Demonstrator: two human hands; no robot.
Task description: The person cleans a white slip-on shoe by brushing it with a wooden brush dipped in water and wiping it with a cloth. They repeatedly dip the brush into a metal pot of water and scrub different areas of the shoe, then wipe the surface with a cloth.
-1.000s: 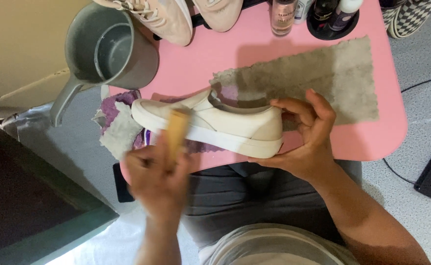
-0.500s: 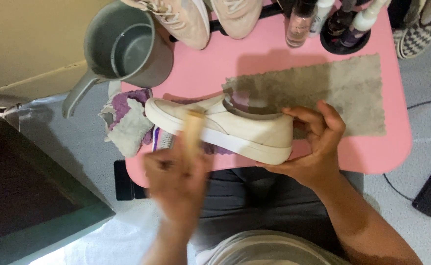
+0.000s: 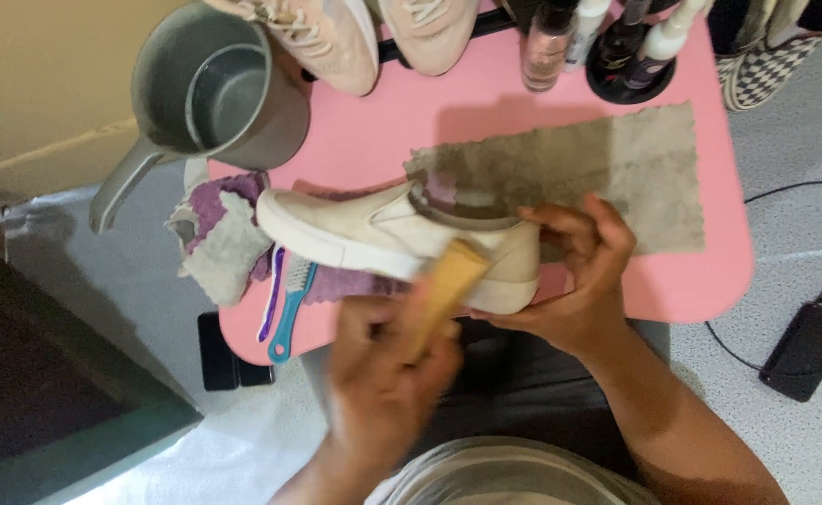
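Gripping the heel of a cream shoe (image 3: pixel 392 238), the right hand (image 3: pixel 575 281) steadies it sideways above the pink table (image 3: pixel 701 281), so the left hand (image 3: pixel 383 374), closed round a wooden brush (image 3: pixel 444 290), reaches its side.

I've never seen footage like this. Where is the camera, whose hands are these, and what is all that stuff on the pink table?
The camera sits on a person's head and looks down at their own two bare hands; no machine is involved. The right hand grips the heel of a cream slip-on shoe above a small pink table. The left hand, blurred, holds a pale wooden-handled brush against the shoe's side. On the table lie a grey-brown cloth, a grey plastic jug, crumpled rags, a blue brush, bottles and a pair of pinkish sneakers.
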